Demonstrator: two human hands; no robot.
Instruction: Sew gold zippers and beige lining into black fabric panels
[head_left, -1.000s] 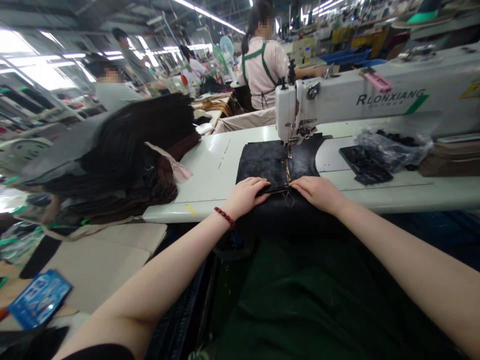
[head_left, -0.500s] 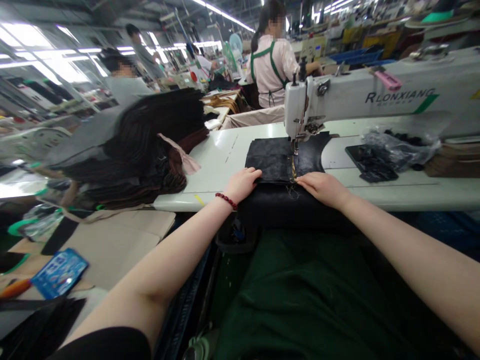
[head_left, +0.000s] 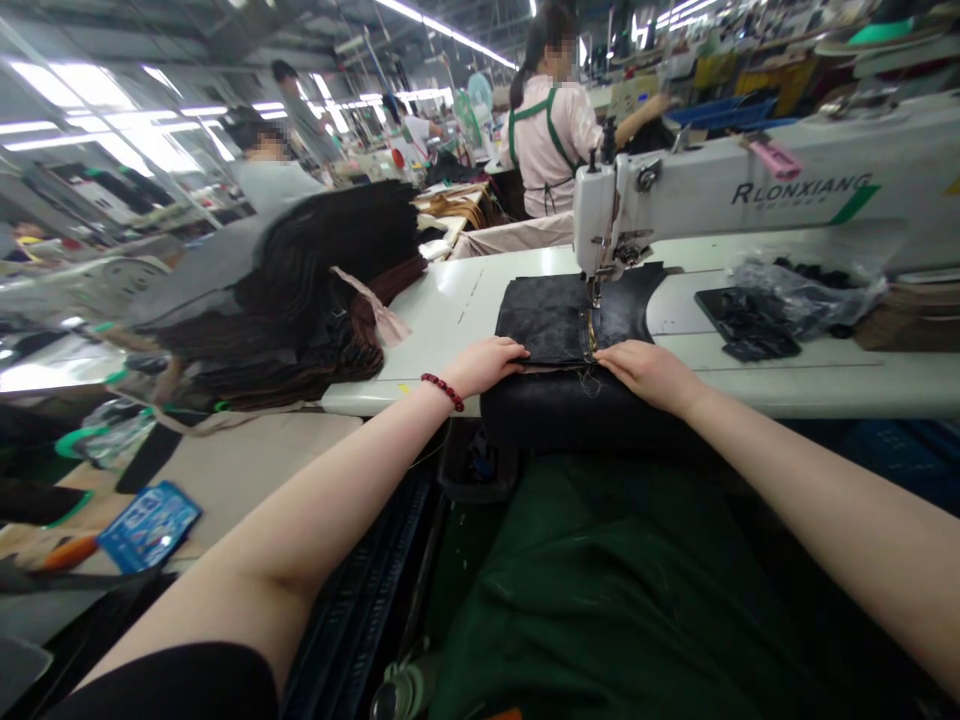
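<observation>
A black fabric piece (head_left: 544, 320) with a gold zipper (head_left: 590, 335) lies on the white table under the needle of the white sewing machine (head_left: 750, 190). My left hand (head_left: 484, 363) rests flat on the near left edge of the fabric, fingers stretched out toward the zipper. My right hand (head_left: 646, 371) lies flat on the fabric just right of the zipper. Both hands press the cloth down at the table's front edge. A red bead bracelet (head_left: 442, 390) sits on my left wrist.
A tall pile of dark brown and black pieces (head_left: 322, 290) fills the table's left end. A plastic bag with black parts (head_left: 795, 290) lies to the right. A blue packet (head_left: 150, 525) sits on a low board at left. Other people work at stations behind.
The fabric has fed a little away from me under the needle, and both hands followed it. The camera view shifted slightly to the left.
</observation>
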